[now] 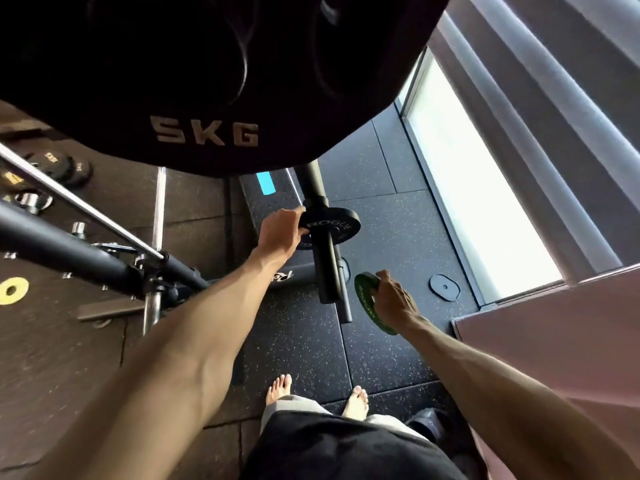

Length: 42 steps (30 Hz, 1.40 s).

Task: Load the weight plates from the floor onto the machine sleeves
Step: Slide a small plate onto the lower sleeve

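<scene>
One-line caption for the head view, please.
Left hand grips a black Rogue plate on the machine sleeve; right hand holds a green plate beside it.

Black plate (332, 225), green plate (367, 299), yellow plate (12, 291), speckled black floor (391, 351)

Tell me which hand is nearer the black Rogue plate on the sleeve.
Left. The left hand grips the edge of the black Rogue plate; the right hand is apart from it, lower right, holding a green plate.

A large black plate (194, 98) hung close overhead, blocking the way up; machine bars (69, 247) crowded the left; the sleeve (326, 271) stood bare at its outer end; open floor (391, 230) lay to its right.
</scene>
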Available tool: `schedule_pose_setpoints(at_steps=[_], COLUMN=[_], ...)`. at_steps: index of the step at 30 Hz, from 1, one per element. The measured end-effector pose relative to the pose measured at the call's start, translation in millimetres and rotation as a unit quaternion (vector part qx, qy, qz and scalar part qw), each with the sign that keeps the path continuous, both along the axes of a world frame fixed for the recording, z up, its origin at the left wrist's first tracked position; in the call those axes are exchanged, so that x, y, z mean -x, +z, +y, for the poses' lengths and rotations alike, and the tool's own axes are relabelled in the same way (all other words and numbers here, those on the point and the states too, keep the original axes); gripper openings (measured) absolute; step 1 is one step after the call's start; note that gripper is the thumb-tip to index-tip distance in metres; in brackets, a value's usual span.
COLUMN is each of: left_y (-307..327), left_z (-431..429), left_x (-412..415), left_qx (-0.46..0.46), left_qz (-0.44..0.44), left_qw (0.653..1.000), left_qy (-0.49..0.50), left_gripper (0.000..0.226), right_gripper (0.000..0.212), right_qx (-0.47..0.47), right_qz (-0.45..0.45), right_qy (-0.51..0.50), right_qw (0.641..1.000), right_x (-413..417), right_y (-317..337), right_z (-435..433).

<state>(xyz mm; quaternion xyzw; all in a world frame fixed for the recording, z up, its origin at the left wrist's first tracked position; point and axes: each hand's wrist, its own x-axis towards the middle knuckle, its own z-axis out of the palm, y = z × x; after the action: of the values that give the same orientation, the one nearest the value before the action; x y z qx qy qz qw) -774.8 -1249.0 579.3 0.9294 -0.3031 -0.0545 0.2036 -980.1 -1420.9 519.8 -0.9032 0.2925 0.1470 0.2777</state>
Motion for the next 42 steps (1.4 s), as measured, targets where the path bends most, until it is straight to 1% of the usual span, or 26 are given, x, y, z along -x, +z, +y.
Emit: schedule_pose_setpoints(at_steps=[1, 3, 6, 10, 13, 14, 16, 17, 18, 20, 21, 22, 24, 26, 27, 28, 29, 30, 32, 33, 34, 37, 39, 42], left_y=[0.7, 2.2, 3.7, -2.7, -16.8, -19.5, -34.7, -43.2, -49.6, -57.4, -58.5, -58.6, -58.8, -57.2, -53.3, -49.4, -45.7, -41.6, -33.9, -30.5, -26.8, -12.2, -6.6, -6.4], left_z=[-5.8, -14.9, -23.6, -23.6, -13.8, -7.3, 6.1, 13.0, 20.0, 33.2, 38.3, 43.6, 53.8, 61.8, 64.4, 67.1, 69.0, 69.5, 68.2, 65.9, 63.0, 52.9, 46.9, 43.6], left_x=[-7.8, -19.6, -25.3, -14.4, 2.7, 11.7, 28.7, 36.8, 46.0, 67.9, 78.3, 87.7, 101.1, 104.7, 104.6, 102.9, 100.5, 97.3, 91.2, 87.1, 84.1, 83.4, 87.2, 92.3], left_qx=[-0.007, -0.022, 0.01, 0.03, 0.05, 0.041, -0.012, -0.049, -0.082, -0.115, -0.13, -0.146, -0.157, -0.146, -0.127, -0.108, -0.085, -0.077, -0.065, -0.053, -0.036, -0.002, 0.01, 0.007], left_qz=[-0.007, -0.013, 0.04, 0.031, 0.056, 0.076, 0.156, 0.22, 0.297, 0.457, 0.504, 0.525, 0.539, 0.569, 0.593, 0.602, 0.599, 0.578, 0.51, 0.475, 0.439, 0.323, 0.264, 0.22], left_qw=[1.0, 0.999, 0.997, 0.993, 0.972, 0.96, 0.936, 0.923, 0.906, 0.859, 0.841, 0.832, 0.824, 0.807, 0.792, 0.788, 0.794, 0.811, 0.857, 0.878, 0.897, 0.945, 0.962, 0.973], left_qy=[0.01, 0.026, 0.068, 0.108, 0.222, 0.265, 0.315, 0.313, 0.291, 0.2, 0.148, 0.109, 0.069, 0.06, 0.065, 0.068, 0.064, 0.055, 0.039, 0.034, 0.02, -0.046, -0.064, -0.069], left_gripper=[0.039, 0.042, 0.041, 0.057, 0.071, 0.071, 0.059, 0.051, 0.042, 0.03, 0.033, 0.038, 0.041, 0.036, 0.031, 0.028, 0.03, 0.035, 0.05, 0.05, 0.046, 0.015, 0.012, 0.01], right_gripper=[0.025, 0.02, 0.019, 0.016, 0.018, 0.019, 0.02, 0.02, 0.02, 0.019, 0.019, 0.02, 0.021, 0.021, 0.019, 0.018, 0.017, 0.017, 0.017, 0.016, 0.015, 0.012, 0.01, 0.009], right_qx=[0.007, 0.019, 0.031, 0.042, 0.027, 0.02, -0.003, -0.013, -0.022, -0.035, -0.038, -0.043, -0.056, -0.064, -0.071, -0.077, -0.079, -0.078, -0.076, -0.071, -0.063, -0.05, -0.048, -0.047], right_qz=[0.007, 0.016, 0.02, 0.019, 0.032, 0.038, 0.038, 0.033, 0.03, 0.019, 0.009, -0.005, -0.037, -0.067, -0.084, -0.102, -0.12, -0.136, -0.166, -0.181, -0.196, -0.228, -0.236, -0.233], right_qy=[0.01, 0.032, 0.076, 0.128, 0.157, 0.166, 0.188, 0.204, 0.22, 0.252, 0.265, 0.274, 0.282, 0.281, 0.278, 0.274, 0.268, 0.259, 0.227, 0.208, 0.193, 0.173, 0.176, 0.187], right_qw=[1.0, 0.999, 0.996, 0.991, 0.987, 0.985, 0.981, 0.978, 0.975, 0.967, 0.963, 0.961, 0.957, 0.955, 0.954, 0.953, 0.953, 0.953, 0.957, 0.959, 0.959, 0.957, 0.954, 0.953], right_x=[2.3, 5.4, 7.6, 9.8, 11.6, 12.0, 13.9, 15.1, 16.0, 17.0, 16.4, 15.2, 12.3, 8.9, 7.6, 6.3, 5.9, 5.8, 6.0, 5.9, 5.5, 3.7, 2.2, -2.8], right_y=[-1.2, -3.3, -2.9, -2.3, -0.1, 0.5, 0.3, 0.7, 0.6, 1.7, 3.9, 7.1, 11.7, 17.6, 19.9, 21.8, 23.1, 24.3, 25.9, 26.0, 26.3, 26.0, 27.6, 28.6], right_z=[-0.3, -1.0, -2.8, -4.8, -1.7, 0.6, 7.5, 12.3, 17.0, 26.7, 31.3, 35.8, 43.2, 47.8, 48.6, 48.5, 47.7, 46.5, 43.2, 40.8, 37.6, 24.6, 18.0, 13.8])
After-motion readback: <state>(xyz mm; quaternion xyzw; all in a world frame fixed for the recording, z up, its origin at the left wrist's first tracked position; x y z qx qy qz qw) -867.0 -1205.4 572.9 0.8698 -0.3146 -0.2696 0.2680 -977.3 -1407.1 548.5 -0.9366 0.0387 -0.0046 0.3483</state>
